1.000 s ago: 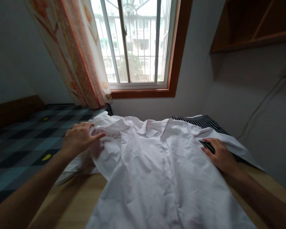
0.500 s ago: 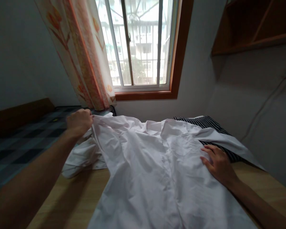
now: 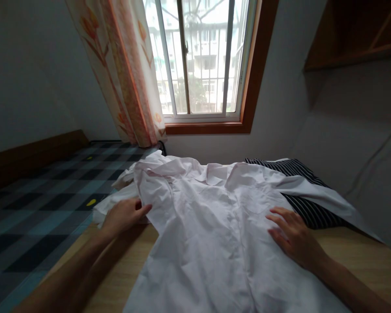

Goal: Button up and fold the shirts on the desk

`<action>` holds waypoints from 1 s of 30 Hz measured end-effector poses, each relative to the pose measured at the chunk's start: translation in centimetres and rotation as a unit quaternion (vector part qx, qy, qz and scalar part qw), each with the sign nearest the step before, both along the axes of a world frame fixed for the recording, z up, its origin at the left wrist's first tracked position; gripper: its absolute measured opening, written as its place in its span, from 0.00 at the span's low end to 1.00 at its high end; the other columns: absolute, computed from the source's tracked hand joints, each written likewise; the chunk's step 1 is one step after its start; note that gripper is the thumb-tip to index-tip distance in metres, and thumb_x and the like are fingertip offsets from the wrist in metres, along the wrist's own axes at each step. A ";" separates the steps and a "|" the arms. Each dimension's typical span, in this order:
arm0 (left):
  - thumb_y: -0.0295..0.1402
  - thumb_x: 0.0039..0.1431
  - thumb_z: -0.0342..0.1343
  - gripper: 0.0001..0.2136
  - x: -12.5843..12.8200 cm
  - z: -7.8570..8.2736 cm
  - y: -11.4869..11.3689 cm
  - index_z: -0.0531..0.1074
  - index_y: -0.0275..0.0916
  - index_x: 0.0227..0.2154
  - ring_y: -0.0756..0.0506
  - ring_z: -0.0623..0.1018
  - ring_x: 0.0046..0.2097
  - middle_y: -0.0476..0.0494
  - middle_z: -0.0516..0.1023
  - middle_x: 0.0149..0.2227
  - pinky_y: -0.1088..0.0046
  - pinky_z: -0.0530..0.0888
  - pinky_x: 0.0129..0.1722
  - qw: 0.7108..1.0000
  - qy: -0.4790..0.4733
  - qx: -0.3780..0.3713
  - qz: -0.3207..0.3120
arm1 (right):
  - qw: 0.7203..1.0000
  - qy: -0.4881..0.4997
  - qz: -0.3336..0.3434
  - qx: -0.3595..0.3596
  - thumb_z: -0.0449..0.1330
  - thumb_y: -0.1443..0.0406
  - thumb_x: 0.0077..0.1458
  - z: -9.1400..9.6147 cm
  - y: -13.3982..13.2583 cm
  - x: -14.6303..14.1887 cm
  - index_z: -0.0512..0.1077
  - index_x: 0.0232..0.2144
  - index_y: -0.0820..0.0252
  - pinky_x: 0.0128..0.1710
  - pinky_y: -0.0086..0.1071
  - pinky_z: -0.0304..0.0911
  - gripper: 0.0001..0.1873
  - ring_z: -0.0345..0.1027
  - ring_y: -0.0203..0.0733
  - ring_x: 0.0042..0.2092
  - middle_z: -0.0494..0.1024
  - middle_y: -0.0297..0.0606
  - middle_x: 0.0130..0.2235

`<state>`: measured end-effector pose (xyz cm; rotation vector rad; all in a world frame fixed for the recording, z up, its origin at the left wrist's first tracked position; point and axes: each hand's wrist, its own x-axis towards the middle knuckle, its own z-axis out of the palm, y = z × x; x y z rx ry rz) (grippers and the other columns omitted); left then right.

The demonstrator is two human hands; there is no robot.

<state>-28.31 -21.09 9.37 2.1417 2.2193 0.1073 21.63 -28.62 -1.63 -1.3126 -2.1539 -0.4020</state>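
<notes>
A white button-up shirt (image 3: 208, 234) lies front up, spread across a wooden table (image 3: 120, 278), collar toward the window. My left hand (image 3: 125, 215) rests at the shirt's left edge, its fingertips touching the fabric below the bunched left sleeve (image 3: 117, 204). My right hand (image 3: 291, 237) lies flat and open on the shirt's right side, fingers spread, beside the pocket. The right sleeve (image 3: 326, 198) stretches out over a dark striped garment (image 3: 308, 204).
A bed with a blue and black checked cover (image 3: 35, 208) stands to the left of the table. A window (image 3: 202, 61) with a wooden frame and a floral curtain (image 3: 127, 69) is behind. A wooden shelf (image 3: 355, 34) hangs at the upper right.
My left hand has let go of the shirt's left shoulder and come down toward me to the shirt's left edge. My right hand stays flat on the right side. The view has shifted left.
</notes>
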 end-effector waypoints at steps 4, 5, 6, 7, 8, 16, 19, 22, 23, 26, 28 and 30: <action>0.45 0.55 0.46 0.17 0.5 1.7 1.3 0.75 0.39 0.31 0.44 0.75 0.30 0.46 0.77 0.27 0.75 0.65 0.28 0.986 -0.118 0.117 0.028 | 1.000 -0.006 0.013 -0.006 0.54 0.61 0.61 0.2 -0.2 -0.3 0.69 0.47 0.55 0.54 0.46 0.59 0.13 0.65 0.51 0.56 0.72 0.45 0.51; 0.46 0.55 0.47 0.18 0.2 3.2 2.1 0.75 0.38 0.34 0.46 0.73 0.28 0.47 0.75 0.25 0.75 0.65 0.26 0.976 -0.153 0.143 0.065 | 1.000 -0.005 0.010 -0.004 0.54 0.61 0.61 0.2 -0.2 -0.2 0.69 0.47 0.55 0.54 0.46 0.60 0.12 0.65 0.50 0.55 0.73 0.45 0.51; 0.46 0.55 0.47 0.19 -0.3 5.0 3.0 0.75 0.36 0.36 0.47 0.71 0.25 0.48 0.74 0.23 0.76 0.64 0.24 0.962 -0.182 0.174 0.110 | 1.000 -0.003 0.006 -0.002 0.54 0.61 0.61 0.3 -0.2 -0.1 0.70 0.46 0.56 0.54 0.46 0.60 0.12 0.65 0.51 0.55 0.73 0.46 0.51; 0.46 0.56 0.48 0.20 -1.1 7.0 4.0 0.74 0.35 0.38 0.48 0.70 0.24 0.48 0.73 0.23 0.76 0.64 0.23 0.945 -0.199 0.204 0.162 | 1.000 -0.001 0.000 -0.001 0.54 0.61 0.61 0.4 -0.2 0.1 0.70 0.46 0.56 0.53 0.46 0.60 0.12 0.66 0.51 0.54 0.73 0.46 0.50; 0.45 0.56 0.49 0.20 -2.1 8.9 5.0 0.74 0.34 0.41 0.48 0.71 0.24 0.47 0.75 0.26 0.76 0.66 0.24 0.930 -0.202 0.233 0.201 | 1.000 0.002 -0.007 0.000 0.54 0.61 0.61 0.4 -0.2 0.2 0.70 0.46 0.56 0.53 0.47 0.61 0.12 0.66 0.51 0.54 0.73 0.46 0.50; 0.42 0.59 0.51 0.29 0.0 8.7 4.1 0.59 0.37 0.61 0.37 0.68 0.59 0.36 0.68 0.60 0.58 0.63 0.58 0.932 -0.042 0.352 0.075 | 0.996 0.005 0.074 -0.052 0.58 0.58 0.59 1.2 -1.4 -0.8 0.71 0.49 0.55 0.55 0.46 0.61 0.17 0.64 0.51 0.57 0.72 0.46 0.54; 0.50 0.55 0.54 0.26 5.4 1.7 -1.1 0.68 0.50 0.56 0.36 0.60 0.65 0.43 0.62 0.65 0.56 0.56 0.64 0.946 0.003 0.197 -0.258 | 0.977 -0.035 0.156 -0.139 0.59 0.49 0.57 1.9 -2.6 -2.5 0.67 0.58 0.54 0.61 0.49 0.54 0.30 0.57 0.54 0.63 0.66 0.46 0.61; 0.56 0.54 0.56 0.33 8.9 -3.6 -5.0 0.61 0.55 0.62 0.32 0.59 0.66 0.44 0.58 0.66 0.50 0.54 0.64 0.875 -0.013 -0.004 -0.484 | 0.948 -0.080 0.196 -0.238 0.56 0.44 0.56 2.3 -3.4 -4.2 0.53 0.66 0.52 0.64 0.54 0.45 0.41 0.47 0.57 0.67 0.55 0.46 0.67; 0.57 0.54 0.55 0.35 9.4 -4.6 -5.8 0.58 0.55 0.64 0.31 0.58 0.66 0.43 0.56 0.67 0.46 0.54 0.63 0.861 -0.020 -0.032 -0.508 | 0.941 -0.087 0.196 -0.262 0.55 0.43 0.56 2.3 -3.6 -4.6 0.49 0.68 0.52 0.64 0.56 0.43 0.43 0.45 0.57 0.68 0.51 0.47 0.68; 0.60 0.53 0.52 0.40 9.8 -5.5 -7.2 0.50 0.55 0.67 0.27 0.53 0.67 0.40 0.51 0.69 0.39 0.51 0.62 0.856 -0.031 -0.066 -0.511 | 0.930 -0.095 0.190 -0.299 0.53 0.42 0.57 2.3 -4.3 -5.1 0.43 0.69 0.52 0.64 0.57 0.40 0.46 0.41 0.59 0.69 0.46 0.48 0.69; 0.61 0.52 0.53 0.42 9.6 -5.2 -8.0 0.47 0.57 0.67 0.26 0.50 0.68 0.41 0.49 0.69 0.38 0.50 0.62 0.859 -0.034 -0.073 -0.505 | 0.930 -0.099 0.197 -0.292 0.53 0.42 0.57 2.3 -4.9 -5.1 0.42 0.69 0.52 0.64 0.57 0.41 0.46 0.41 0.59 0.68 0.46 0.48 0.69; 0.62 0.51 0.54 0.43 9.4 -5.0 -9.2 0.45 0.59 0.67 0.26 0.50 0.68 0.43 0.48 0.69 0.39 0.51 0.62 0.860 -0.040 -0.065 -0.505 | 0.935 -0.107 0.212 -0.264 0.54 0.42 0.55 2.1 -5.6 -5.0 0.43 0.69 0.53 0.64 0.55 0.44 0.48 0.44 0.60 0.68 0.48 0.48 0.69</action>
